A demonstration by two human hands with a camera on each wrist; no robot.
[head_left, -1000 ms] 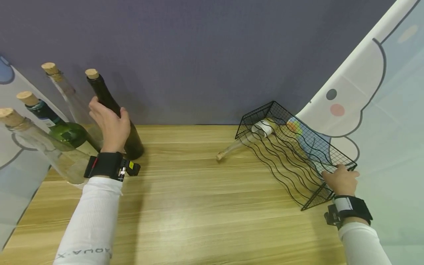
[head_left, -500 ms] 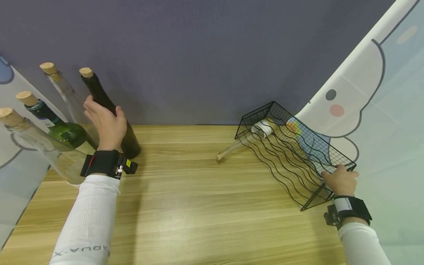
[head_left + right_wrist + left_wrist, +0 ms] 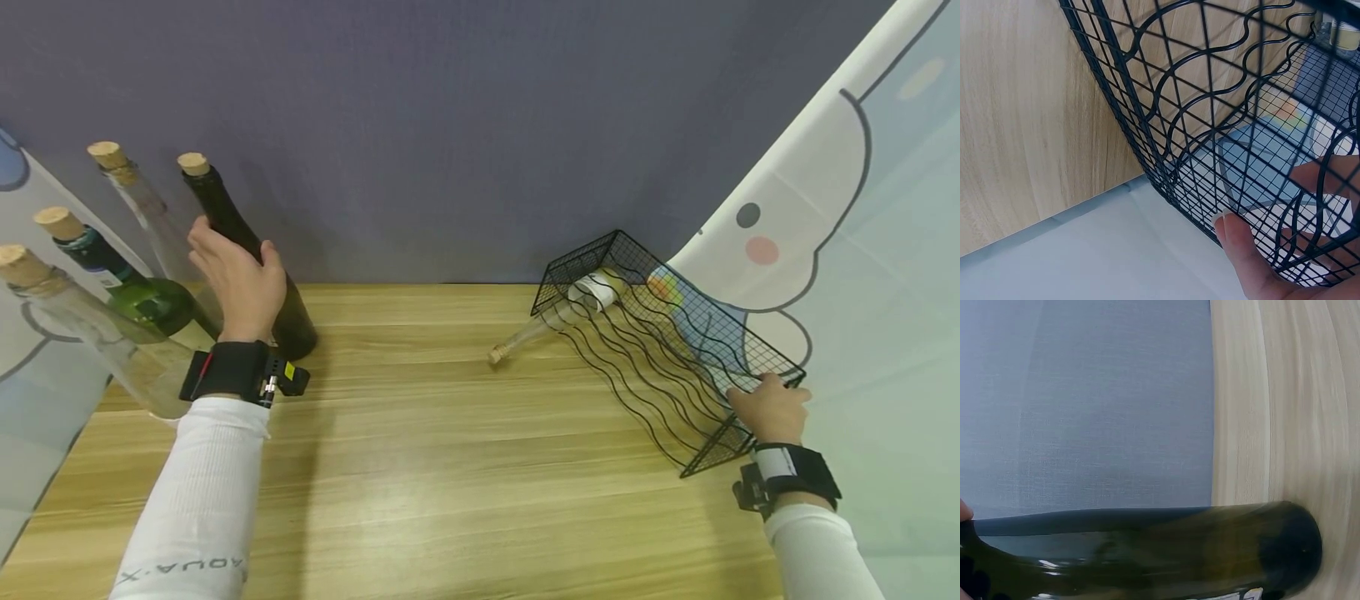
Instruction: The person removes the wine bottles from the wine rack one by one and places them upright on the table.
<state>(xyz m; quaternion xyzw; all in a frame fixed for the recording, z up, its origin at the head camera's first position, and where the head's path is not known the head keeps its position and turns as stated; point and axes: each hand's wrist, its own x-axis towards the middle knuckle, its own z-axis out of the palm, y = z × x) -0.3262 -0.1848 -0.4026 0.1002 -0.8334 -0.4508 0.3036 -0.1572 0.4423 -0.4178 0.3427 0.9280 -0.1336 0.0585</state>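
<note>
At the left in the head view, my left hand (image 3: 243, 279) grips a dark green wine bottle (image 3: 296, 325) round its neck and shoulder. That bottle, topped with a cork (image 3: 193, 164), stands upright on the table. The left wrist view shows its body (image 3: 1147, 550) and base, with fingertips (image 3: 965, 511) at the neck. On the right, my right hand (image 3: 768, 408) holds the near corner of a black wire wine rack (image 3: 660, 367). In the right wrist view the thumb (image 3: 1238, 247) presses outside the mesh while other fingers pass behind it.
A corked clear bottle (image 3: 525, 333) lies in the rack's far end, its neck jutting over the table (image 3: 450, 467). Beside my left hand stand a clear bottle (image 3: 153, 221), a green bottle (image 3: 161, 304) and another clear bottle (image 3: 112, 333). A grey partition (image 3: 450, 142) rises behind.
My left hand and the dark bottle have shifted slightly left, mostly in the first half second. The right hand and the rack stay in place.
</note>
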